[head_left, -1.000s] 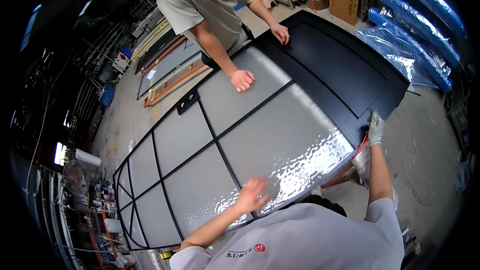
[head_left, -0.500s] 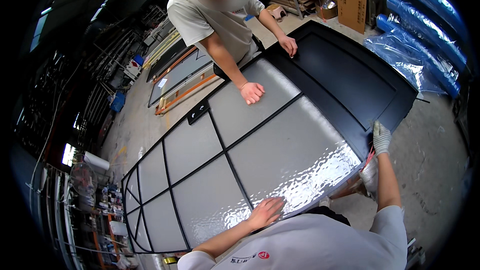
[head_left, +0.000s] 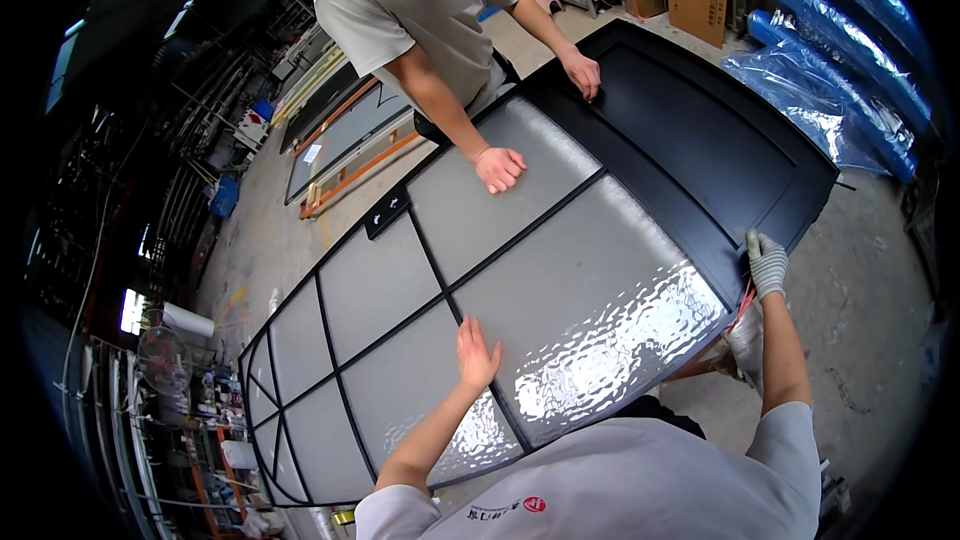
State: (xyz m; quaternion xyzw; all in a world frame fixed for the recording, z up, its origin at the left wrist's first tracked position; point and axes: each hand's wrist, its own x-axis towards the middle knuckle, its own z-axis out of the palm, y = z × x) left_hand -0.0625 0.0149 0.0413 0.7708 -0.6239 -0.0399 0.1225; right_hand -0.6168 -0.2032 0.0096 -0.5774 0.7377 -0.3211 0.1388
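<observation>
One bare left hand (head_left: 479,352), fingers outstretched, is over a long black-framed door with textured grey panes (head_left: 575,260). Well apart, the right hand (head_left: 767,262), in a white striped glove (head_left: 769,278), touches the door's edge, its grip unclear. Ahead, a co-worker's curled hand (head_left: 499,169) rests on it.

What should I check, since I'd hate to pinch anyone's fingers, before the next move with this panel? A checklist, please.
1. Right hand gloved: ok, a striped glove shows at the panel's near edge.
2. Left hand gloved: not ok, it is bare.
3. Left hand off the panel: cannot tell; it is over a dark bar, contact unclear.
4. Co-worker's hands clear: not ok; a fist is over a pane and the other hand over the dark end.
5. Red strands clear of the right hand: not ok, they look close beside it.
6. Support underneath: cannot tell, hidden.
</observation>
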